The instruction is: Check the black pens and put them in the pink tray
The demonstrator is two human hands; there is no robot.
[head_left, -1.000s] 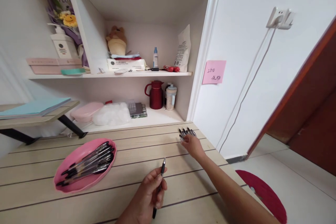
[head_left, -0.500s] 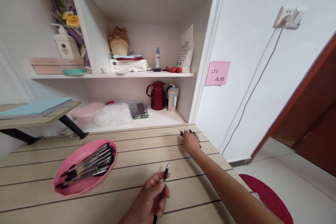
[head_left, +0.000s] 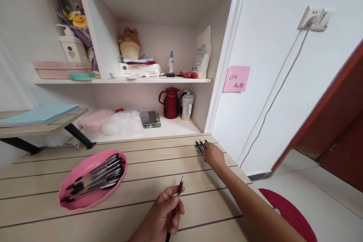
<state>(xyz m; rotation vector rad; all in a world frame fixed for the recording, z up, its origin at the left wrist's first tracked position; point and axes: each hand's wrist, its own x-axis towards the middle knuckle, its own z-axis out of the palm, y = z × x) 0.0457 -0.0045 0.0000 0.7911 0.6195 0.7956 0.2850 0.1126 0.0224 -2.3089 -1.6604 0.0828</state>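
My left hand (head_left: 163, 211) is closed around a pen (head_left: 180, 187) with a black grip, its silver tip pointing up and away from me. Near the desk's far right corner, my right hand (head_left: 213, 154) has its fingers bent together at the right end of a short row of black pens (head_left: 199, 146). The tip of one pen shows just past those fingers; the rest of it is hidden under the hand. On the left of the desk, a pink oval dish (head_left: 65, 201) with a wavy rim holds several clear-barrelled pens (head_left: 99, 176) lying in a bundle.
Behind the slatted desk (head_left: 153, 159) is a white shelf unit (head_left: 159, 81) with a red jug (head_left: 171, 103), a cup (head_left: 187, 106) and a pink box (head_left: 95, 120). A small raised stand (head_left: 79, 136) is at the left. A wall (head_left: 272, 53) borders the right side.
My right hand has shifted a little to the right, uncovering more of the pens in the row. My left hand keeps its pen in nearly the same place.
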